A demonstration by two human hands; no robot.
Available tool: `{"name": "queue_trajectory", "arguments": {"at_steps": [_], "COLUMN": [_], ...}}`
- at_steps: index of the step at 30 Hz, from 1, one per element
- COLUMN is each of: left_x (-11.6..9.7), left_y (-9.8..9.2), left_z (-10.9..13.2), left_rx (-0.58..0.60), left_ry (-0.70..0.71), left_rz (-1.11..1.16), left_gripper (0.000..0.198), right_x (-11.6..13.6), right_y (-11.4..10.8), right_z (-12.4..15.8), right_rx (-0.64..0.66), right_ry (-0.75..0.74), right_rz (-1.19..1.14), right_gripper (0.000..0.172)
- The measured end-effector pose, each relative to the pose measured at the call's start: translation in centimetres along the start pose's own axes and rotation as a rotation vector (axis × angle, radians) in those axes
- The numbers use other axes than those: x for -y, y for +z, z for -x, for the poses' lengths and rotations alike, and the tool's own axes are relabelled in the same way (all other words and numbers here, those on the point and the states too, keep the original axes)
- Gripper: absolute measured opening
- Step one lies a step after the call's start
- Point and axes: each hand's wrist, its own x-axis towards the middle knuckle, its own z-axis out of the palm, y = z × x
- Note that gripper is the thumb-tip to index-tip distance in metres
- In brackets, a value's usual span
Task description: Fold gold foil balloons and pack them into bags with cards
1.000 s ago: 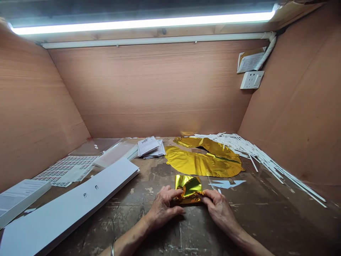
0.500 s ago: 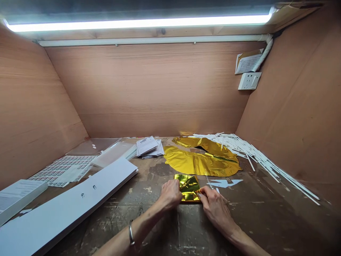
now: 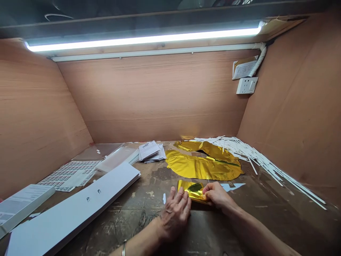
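- Booth: plywood walls (image 3: 160, 99) are enclosing a worn wooden bench (image 3: 125, 217), with a light tube (image 3: 144, 41) running along the top.
- Far right: loose white sticks (image 3: 255, 156) are fanning across the bench.
- Far centre: two gold foil balloons (image 3: 199, 165) are lying flat, one overlapping the other.
- Left: a stack of white boards (image 3: 71, 209) is lying nearest the hands, with a sheet of labels (image 3: 69, 174) beyond it and a stack of papers (image 3: 150, 151) further off.
- Work point: a small folded foil (image 3: 193, 190) is sitting on the bench, near and centre.
- Left hand (image 3: 176, 213): the palm is down and the fingers are spread, pressing on the foil's near left side, not gripping.
- Right hand (image 3: 217, 195): the grip is narrow, with thumb and fingers pinching the foil's right end.
- Step, as judged: the hands appear to be creasing a fold in the foil.
- Next move, as judged: the fold appears to call for flattening along its crease.
- Hidden: the hands are covering the foil's right end and part of its near side, so the fold's full extent cannot be confirmed.
- Unreadable: the print on the papers is too small to make out.
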Motion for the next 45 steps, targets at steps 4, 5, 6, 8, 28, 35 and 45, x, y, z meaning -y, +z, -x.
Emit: {"name": "queue_trajectory", "arguments": {"at_steps": [4, 5, 6, 8, 28, 35, 45], "left_x": [0.1, 0.3, 0.6, 1.4, 4.0, 4.7, 5.3], "left_y": [2.2, 2.6, 2.8, 2.8, -1.4, -1.2, -2.1], "left_z": [-0.2, -0.4, -0.7, -1.4, -4.5, -2.9, -2.3], "left_rx": [-0.07, -0.071, -0.059, 0.002, -0.095, -0.096, -0.027], "left_ry": [0.048, 0.049, 0.049, 0.056, -1.076, -1.26, -1.411], "left_rz": [-0.135, -0.129, -0.108, -0.03, 1.648, 1.401, 1.25], "left_gripper": [0.032, 0.031, 0.028, 0.023, 0.035, 0.013, 0.01], "right_x": [0.1, 0.0, 0.0, -0.1, 1.4, 2.5, 1.7], "right_y": [-0.4, -0.5, -0.6, -0.8, -1.0, 0.5, 2.9], "right_z": [-0.1, -0.1, 0.0, 0.2, 3.4, 3.4, 1.6], "right_rx": [0.096, 0.111, 0.123, 0.137, 0.161, 0.2, 0.385], "right_ry": [0.082, 0.09, 0.095, 0.101, -0.283, -0.236, -0.182], "right_rz": [-0.099, -0.117, -0.132, -0.15, -0.167, -0.197, -0.274], "right_gripper": [0.005, 0.006, 0.007, 0.006, 0.028, 0.037, 0.04]}}
